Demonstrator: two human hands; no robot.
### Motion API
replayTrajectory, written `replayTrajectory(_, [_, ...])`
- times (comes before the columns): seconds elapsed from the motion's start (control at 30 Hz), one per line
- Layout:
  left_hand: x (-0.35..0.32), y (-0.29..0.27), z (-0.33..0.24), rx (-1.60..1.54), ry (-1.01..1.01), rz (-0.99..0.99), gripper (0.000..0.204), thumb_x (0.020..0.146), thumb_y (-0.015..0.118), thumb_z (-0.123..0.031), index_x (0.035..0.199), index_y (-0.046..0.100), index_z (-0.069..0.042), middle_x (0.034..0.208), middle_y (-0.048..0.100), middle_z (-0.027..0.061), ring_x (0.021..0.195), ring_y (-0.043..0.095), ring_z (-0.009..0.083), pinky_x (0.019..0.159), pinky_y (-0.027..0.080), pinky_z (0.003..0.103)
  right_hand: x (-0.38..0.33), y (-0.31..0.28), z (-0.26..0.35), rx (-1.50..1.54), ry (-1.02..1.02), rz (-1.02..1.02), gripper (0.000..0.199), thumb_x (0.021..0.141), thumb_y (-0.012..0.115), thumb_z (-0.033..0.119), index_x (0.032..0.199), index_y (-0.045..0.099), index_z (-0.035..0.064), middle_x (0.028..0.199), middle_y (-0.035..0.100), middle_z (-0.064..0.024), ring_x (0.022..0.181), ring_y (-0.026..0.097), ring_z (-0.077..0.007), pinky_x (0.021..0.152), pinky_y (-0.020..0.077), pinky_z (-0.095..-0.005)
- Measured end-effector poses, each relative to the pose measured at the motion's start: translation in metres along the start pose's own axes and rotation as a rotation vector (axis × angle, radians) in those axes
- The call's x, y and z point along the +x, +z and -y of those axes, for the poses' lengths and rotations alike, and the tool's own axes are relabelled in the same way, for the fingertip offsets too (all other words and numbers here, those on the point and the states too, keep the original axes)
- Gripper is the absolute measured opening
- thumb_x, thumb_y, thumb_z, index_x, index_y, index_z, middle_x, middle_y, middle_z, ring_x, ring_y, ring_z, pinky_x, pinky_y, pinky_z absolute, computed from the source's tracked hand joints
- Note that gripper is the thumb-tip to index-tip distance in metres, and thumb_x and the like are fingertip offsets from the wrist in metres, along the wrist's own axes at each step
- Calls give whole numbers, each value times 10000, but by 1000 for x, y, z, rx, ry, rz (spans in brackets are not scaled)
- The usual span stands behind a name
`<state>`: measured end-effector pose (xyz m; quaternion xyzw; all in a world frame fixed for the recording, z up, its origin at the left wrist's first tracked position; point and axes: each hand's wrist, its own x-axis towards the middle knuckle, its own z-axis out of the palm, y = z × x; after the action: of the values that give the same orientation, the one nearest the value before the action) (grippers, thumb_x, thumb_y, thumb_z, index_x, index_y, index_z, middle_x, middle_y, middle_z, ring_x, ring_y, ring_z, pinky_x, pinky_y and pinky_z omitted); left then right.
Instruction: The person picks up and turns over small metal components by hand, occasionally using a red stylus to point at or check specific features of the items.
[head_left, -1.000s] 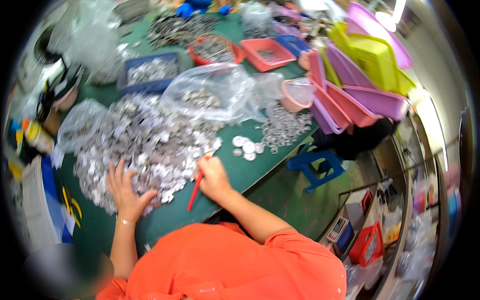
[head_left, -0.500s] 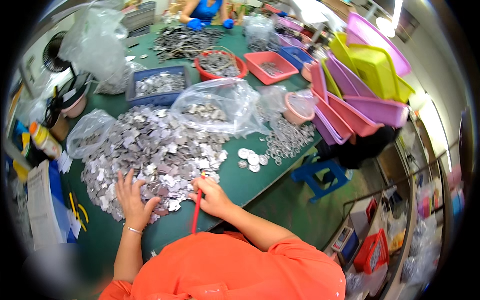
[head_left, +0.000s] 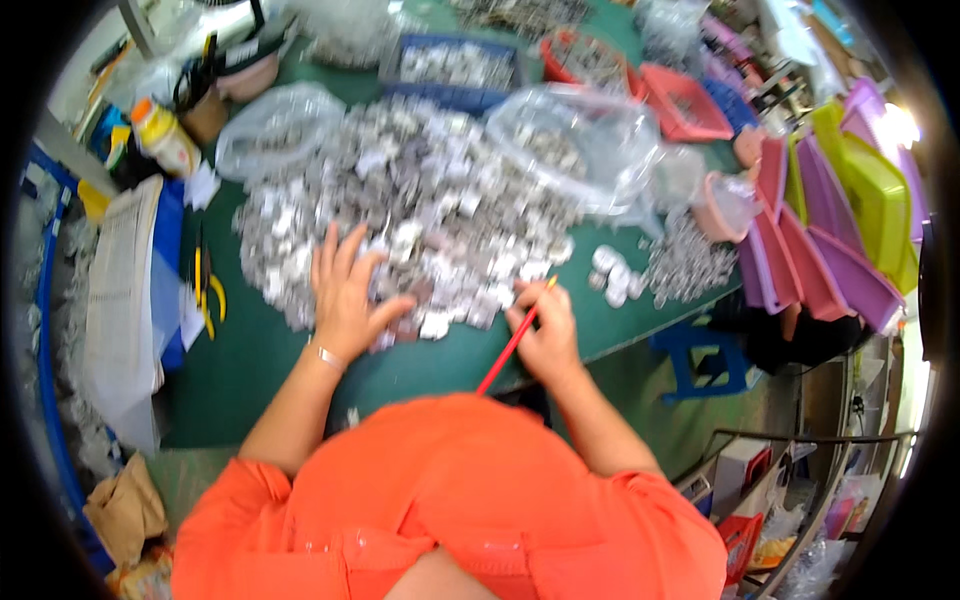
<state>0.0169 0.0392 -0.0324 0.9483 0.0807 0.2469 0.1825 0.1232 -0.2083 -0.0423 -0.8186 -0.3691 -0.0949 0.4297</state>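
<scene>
I am looking down over an orange-clad torso at a green table (head_left: 250, 370) that is carrying a broad heap of small silvery parts (head_left: 420, 210). My left hand (head_left: 345, 295) is lying flat on the near edge of that heap, fingers spread wide and palm down, gripping nothing; a thin band is sitting on its wrist. My right hand (head_left: 545, 330) is resting at the heap's near right corner, fingers curled closed around a red stick (head_left: 512, 342), which is running slantwise from a yellowish tip just above the hand down toward my chest. The tip is pointing at the outermost parts of the heap; I cannot tell whether it is touching them.

Just right of the right hand, a small cluster of round pale pieces (head_left: 615, 275) is sitting apart from the heap, and beyond it a second, darker scatter of parts (head_left: 690, 265) is lying near the table edge. A clear plastic bag (head_left: 580, 140) holding more parts is slumping against the far right side of the heap, and another clear bag (head_left: 275, 135) is lying at the far left. A blue tray (head_left: 455, 65) and red trays (head_left: 690, 100) are standing at the far side. Pink, purple and yellow-green bins (head_left: 830, 230) are leaning stacked at the right. Yellow-handled pliers (head_left: 205, 290) are lying on the table well left of my left hand, beside a stack of papers (head_left: 120, 300).
</scene>
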Motion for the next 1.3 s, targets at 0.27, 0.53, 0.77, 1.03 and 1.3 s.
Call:
replayTrajectory(0.27, [-1, 2, 1, 19, 24, -16, 560, 639, 703, -489, 1023, 552, -111, 1321, 377, 119, 1283, 221, 387, 1019, 165, 538, -4, -17, -23, 134, 290, -139, 172, 730, 635, -10, 805, 482, 18, 890, 610, -130, 793, 579, -238, 715, 461, -316])
replayTrajectory(0.53, [0, -5, 0, -26, -42, 26, 554, 597, 743, -432, 998, 550, -103, 1330, 362, 138, 1290, 204, 398, 1025, 148, 542, 20, 4, -16, -195, 24, -49, 279, 597, 706, -16, 759, 490, 51, 814, 564, -128, 760, 506, -315, 676, 420, -370])
replayTrajectory(0.77, [1, -17, -8, -128, -50, -33, 565, 583, 764, -386, 1007, 543, -84, 1296, 393, 153, 1264, 272, 382, 1015, 171, 523, 19, 23, 0, 542, 302, -35, 203, 763, 611, -74, 750, 448, 45, 835, 592, -94, 728, 561, -130, 659, 464, -245])
replayTrajectory(1.03, [-17, -10, -40, -1076, -435, 274, 196, 763, 685, -112, 900, 584, -16, 902, 621, 77, 754, 580, 96, 631, 475, 239, 27, 38, 61, 1116, 394, 153, 198, 793, 588, -77, 805, 436, 49, 896, 596, -122, 740, 562, -127, 665, 474, -238])
replayTrajectory(1.3, [-14, -14, -34, -1456, -546, 168, 111, 839, 567, -23, 939, 529, 9, 895, 604, 65, 793, 593, 106, 660, 515, 239, 25, -4, 1, -110, 226, -124, 167, 760, 611, 15, 829, 459, 20, 1019, 586, -178, 896, 552, -255, 816, 430, -350])
